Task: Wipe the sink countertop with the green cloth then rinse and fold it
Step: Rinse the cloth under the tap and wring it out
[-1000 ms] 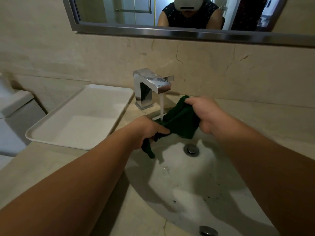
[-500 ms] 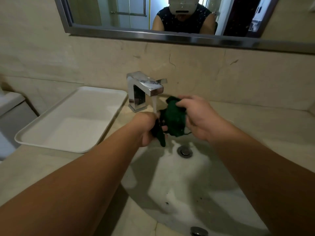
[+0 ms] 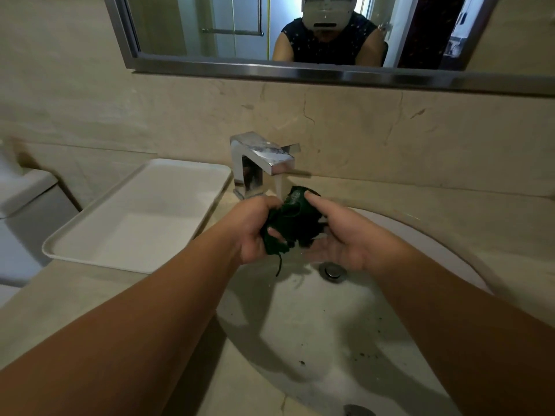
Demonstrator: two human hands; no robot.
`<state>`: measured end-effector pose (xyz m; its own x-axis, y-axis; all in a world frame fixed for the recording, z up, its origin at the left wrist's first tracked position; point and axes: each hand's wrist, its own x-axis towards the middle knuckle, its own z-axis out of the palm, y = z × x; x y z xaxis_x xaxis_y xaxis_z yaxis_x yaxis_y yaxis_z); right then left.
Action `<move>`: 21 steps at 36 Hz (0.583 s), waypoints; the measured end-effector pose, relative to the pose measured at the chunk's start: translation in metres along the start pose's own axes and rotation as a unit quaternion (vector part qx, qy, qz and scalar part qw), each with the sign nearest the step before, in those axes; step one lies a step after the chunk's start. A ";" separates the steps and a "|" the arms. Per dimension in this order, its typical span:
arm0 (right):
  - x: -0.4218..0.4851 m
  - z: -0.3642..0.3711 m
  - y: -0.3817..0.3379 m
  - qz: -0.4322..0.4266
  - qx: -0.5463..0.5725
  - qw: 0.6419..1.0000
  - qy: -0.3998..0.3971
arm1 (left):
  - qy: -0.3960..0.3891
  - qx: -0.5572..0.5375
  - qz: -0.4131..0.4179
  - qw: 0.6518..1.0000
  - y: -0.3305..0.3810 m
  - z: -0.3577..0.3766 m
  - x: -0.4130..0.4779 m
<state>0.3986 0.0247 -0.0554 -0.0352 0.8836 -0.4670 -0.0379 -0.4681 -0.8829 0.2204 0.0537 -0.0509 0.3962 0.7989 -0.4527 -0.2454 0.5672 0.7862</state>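
Observation:
The dark green cloth (image 3: 295, 223) is bunched into a wad between both hands, over the back of the white sink basin (image 3: 306, 325). Water runs from the chrome faucet (image 3: 261, 163) onto the cloth's top. My left hand (image 3: 255, 229) squeezes the wad's left side, a loose thread dangling below it. Cupped under and behind the wad's right side is my right hand (image 3: 339, 235), its thumb pressed on top. The beige stone countertop (image 3: 75, 298) surrounds the basin.
A white rectangular tray (image 3: 141, 217) lies on the counter left of the faucet. The drain plug (image 3: 332, 271) sits just below my hands. Dark specks dot the basin. A mirror (image 3: 240, 31) hangs above the backsplash. A white toilet tank (image 3: 24, 205) stands at far left.
The cloth went from spread between my hands to crumpled in a tight wad. Both hands have come together around it under the running water.

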 end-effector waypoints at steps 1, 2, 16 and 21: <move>0.003 0.002 0.004 0.001 0.043 0.999 -0.025 | -0.007 0.007 -0.004 1.000 0.000 0.001 -0.001; 0.003 0.005 0.005 -0.005 0.078 0.996 -0.033 | -0.013 0.024 -0.007 1.000 0.001 0.002 -0.004; -0.064 -0.004 -0.027 -0.035 0.085 0.989 0.113 | -0.039 0.319 -0.058 0.945 -0.017 0.021 -0.030; -0.121 -0.015 -0.024 -0.109 0.010 0.992 0.057 | -0.116 0.115 -0.064 0.985 -0.023 0.041 -0.047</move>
<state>0.4185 -0.0709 0.0218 0.0897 0.9590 -0.2690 -0.0529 -0.2651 -0.9628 0.2436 -0.0053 -0.0301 0.6082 0.6421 -0.4668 0.0154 0.5784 0.8156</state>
